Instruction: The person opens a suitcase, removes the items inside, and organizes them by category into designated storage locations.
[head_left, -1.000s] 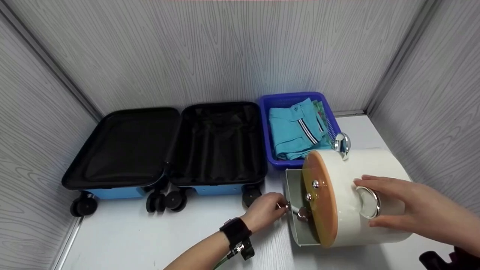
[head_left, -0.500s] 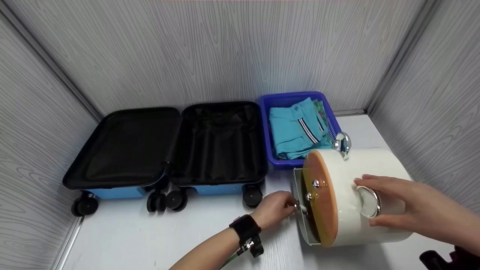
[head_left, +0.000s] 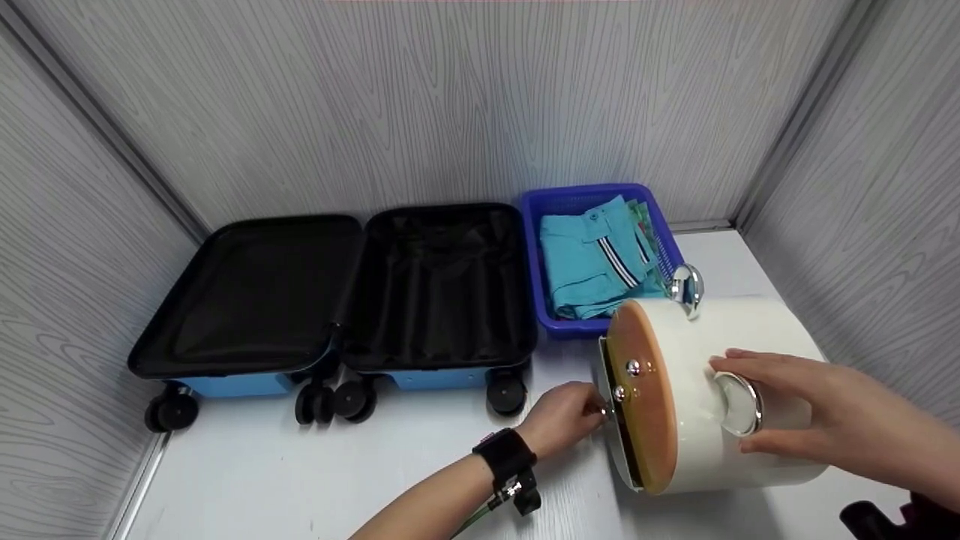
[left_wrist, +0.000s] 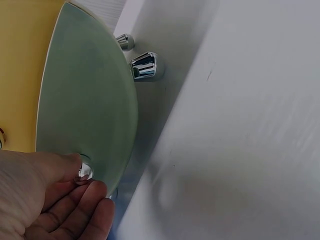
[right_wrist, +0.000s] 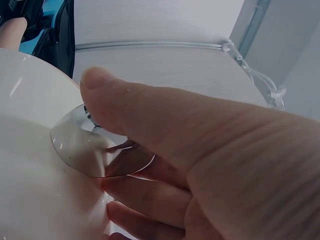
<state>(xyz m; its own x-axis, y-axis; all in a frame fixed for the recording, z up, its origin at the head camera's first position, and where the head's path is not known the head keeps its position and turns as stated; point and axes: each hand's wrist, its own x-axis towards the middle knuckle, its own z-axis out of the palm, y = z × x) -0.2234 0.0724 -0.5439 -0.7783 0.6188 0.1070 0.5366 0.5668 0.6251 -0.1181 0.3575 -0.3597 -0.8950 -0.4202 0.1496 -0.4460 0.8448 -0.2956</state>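
Observation:
A cream rounded storage box point(head_left: 750, 322) with an orange see-through front panel point(head_left: 652, 420) stands at the right in the head view. My left hand point(head_left: 562, 418) pinches the small metal knob point(left_wrist: 86, 171) of its shallow drawer between thumb and fingers. The grey-green drawer front point(left_wrist: 92, 100) is nearly flush with the panel; a narrow dark gap shows. My right hand point(head_left: 810, 405) holds the box at a round chrome-rimmed piece point(right_wrist: 100, 150), thumb on one side and bent fingers on the other. Two chrome knobs point(head_left: 634, 367) sit on the orange panel.
An open suitcase point(head_left: 442, 300) with black lining and wheels lies at left. Behind the box stands a blue basket point(head_left: 555, 327) with folded turquoise clothing point(head_left: 592, 255). A chrome piece point(head_left: 686, 289) juts from the box near the basket. Grey walls enclose the white surface.
My left hand has moved right, pushing the drawer into the box until little of its inside shows. The right hand and the box have stayed in place.

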